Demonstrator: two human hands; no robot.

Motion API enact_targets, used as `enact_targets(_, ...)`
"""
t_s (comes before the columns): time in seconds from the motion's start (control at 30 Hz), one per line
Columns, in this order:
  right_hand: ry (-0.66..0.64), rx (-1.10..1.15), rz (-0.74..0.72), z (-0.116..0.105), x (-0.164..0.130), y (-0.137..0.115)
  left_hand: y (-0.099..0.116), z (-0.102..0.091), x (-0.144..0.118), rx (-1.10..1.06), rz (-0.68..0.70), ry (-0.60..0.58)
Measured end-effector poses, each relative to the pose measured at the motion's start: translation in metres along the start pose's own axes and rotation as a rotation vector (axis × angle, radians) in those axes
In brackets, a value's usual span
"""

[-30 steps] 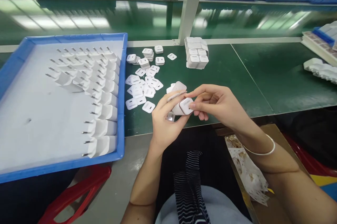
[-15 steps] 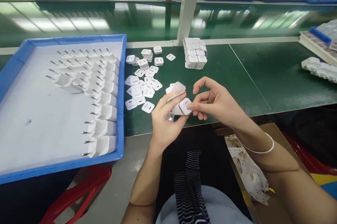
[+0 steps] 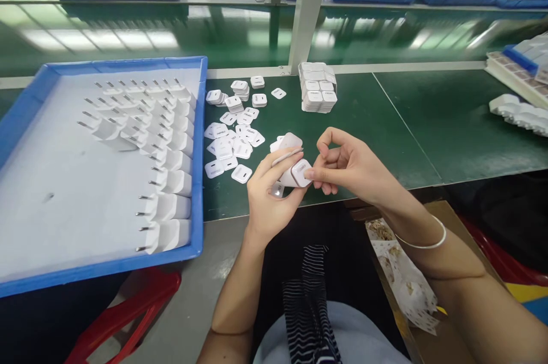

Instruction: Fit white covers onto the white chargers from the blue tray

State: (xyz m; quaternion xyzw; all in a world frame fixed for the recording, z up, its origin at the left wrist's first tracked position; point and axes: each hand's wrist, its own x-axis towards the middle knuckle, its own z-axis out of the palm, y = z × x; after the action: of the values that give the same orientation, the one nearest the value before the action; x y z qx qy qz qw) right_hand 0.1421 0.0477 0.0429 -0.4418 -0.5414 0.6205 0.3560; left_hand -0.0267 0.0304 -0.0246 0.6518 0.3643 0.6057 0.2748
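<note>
My left hand (image 3: pixel 269 195) is wrapped round a white plug charger (image 3: pixel 302 173), its slotted end plate turned to the right. A thin white flat piece (image 3: pixel 286 155) lies along my left fingers. My right hand (image 3: pixel 340 167) has its thumb pressed on the edge of the end plate; its other fingers curl beside it. Loose white end plates (image 3: pixel 242 174) lie scattered and in small stacks left of my hands. A block of stacked plates (image 3: pixel 319 87) stands farther back.
To the left, a blue tray (image 3: pixel 196 181) holds rows of white chargers (image 3: pixel 171 210), pins upward. A metal post (image 3: pixel 306 16) rises at the table's back edge. White parts (image 3: pixel 518 113) lie far right. Below, an open cardboard box (image 3: pixel 445 213) stands beside my lap.
My right index finger has curled in slightly, and the view has shifted a little. My left hand still grips the charger, with my right thumb still on its end plate.
</note>
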Motion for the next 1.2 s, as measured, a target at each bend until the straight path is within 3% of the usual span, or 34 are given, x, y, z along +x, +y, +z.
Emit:
enact_targets(0.33, -0.047, -0.084, 0.037, -0.003, 0.002, -0.007, 0.001, -0.002, 0.001, 0.026, 0.018, -0.034)
enact_targets(0.47, -0.036, -0.116, -0.039, -0.006, 0.005, 0.004, 0.003, -0.002, 0.002, -0.042, -0.010, -0.006)
enact_targets(0.63, -0.231, 0.098, 0.033, -0.007, 0.006, 0.018, 0.006, -0.004, 0.004, -0.154, 0.003, -0.029)
enact_targets(0.93, -0.206, 0.061, 0.171, 0.001, 0.013, 0.018, 0.005, -0.004, 0.002, -0.131, 0.056, -0.069)
enact_targets(1.07, -0.369, 0.222, 0.113, -0.002, 0.012, 0.028, 0.002, -0.006, 0.003, -0.180, 0.135, -0.018)
enact_targets(1.2, -0.476, 0.437, 0.211, -0.002, 0.009, 0.036, 0.000, -0.006, 0.000, -0.173, 0.188, 0.035)
